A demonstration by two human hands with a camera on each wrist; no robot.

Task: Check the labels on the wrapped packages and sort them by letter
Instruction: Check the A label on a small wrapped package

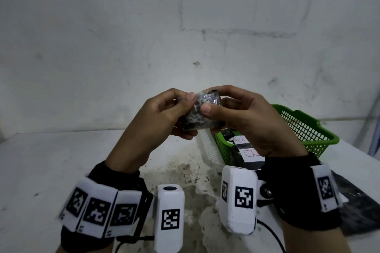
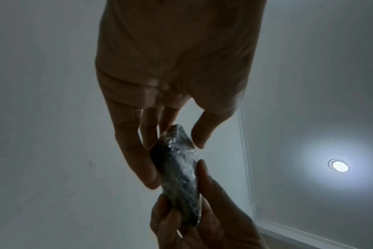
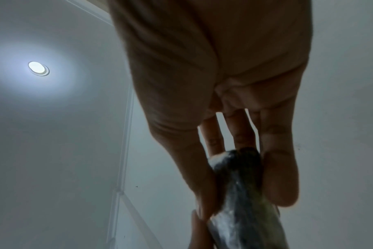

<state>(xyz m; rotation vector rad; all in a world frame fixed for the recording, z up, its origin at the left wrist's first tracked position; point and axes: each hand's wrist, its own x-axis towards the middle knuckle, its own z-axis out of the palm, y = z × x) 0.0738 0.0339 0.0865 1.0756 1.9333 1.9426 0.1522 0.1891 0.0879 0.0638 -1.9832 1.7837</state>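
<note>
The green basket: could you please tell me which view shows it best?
The head view: the green basket sits on the table behind the right hand, with labelled packages inside. Neither wrist view shows it, only hands, package and ceiling.

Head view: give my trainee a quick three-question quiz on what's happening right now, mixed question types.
1. True or false: the wrapped package is lying on the table.
2. Which hands hold the package? A) left hand only B) right hand only C) both
3. Fill in: the basket holding labelled packages, one marked with a red B, is coloured ____.

Key: 1 false, it is held up in the air; 2 C, each hand has a pinching grip on it; 3 green.
</note>
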